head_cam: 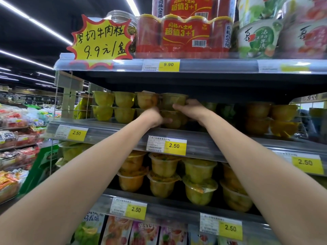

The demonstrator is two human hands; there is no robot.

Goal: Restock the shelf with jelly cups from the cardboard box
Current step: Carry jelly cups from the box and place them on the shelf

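Both my arms reach up into the middle shelf (123, 132). My left hand (153, 116) curls round a lower yellow jelly cup (174, 119) from the left. My right hand (190, 107) grips the upper jelly cup (172, 99) stacked on it, fingers wrapped over its right side. To the left stand several more yellow-green jelly cups (113, 106) in two-high stacks. Orange-yellow cups (270, 117) fill the right end of the same shelf. The cardboard box is out of view.
The shelf above (203, 66) carries red can packs (184, 36) and a yellow price sign (101, 39). The shelf below holds stacked jelly cups (164, 174). Pouches (116, 230) hang at the bottom. A wire divider (70, 98) ends the shelf at the left; an aisle with goods (16, 138) lies beyond.
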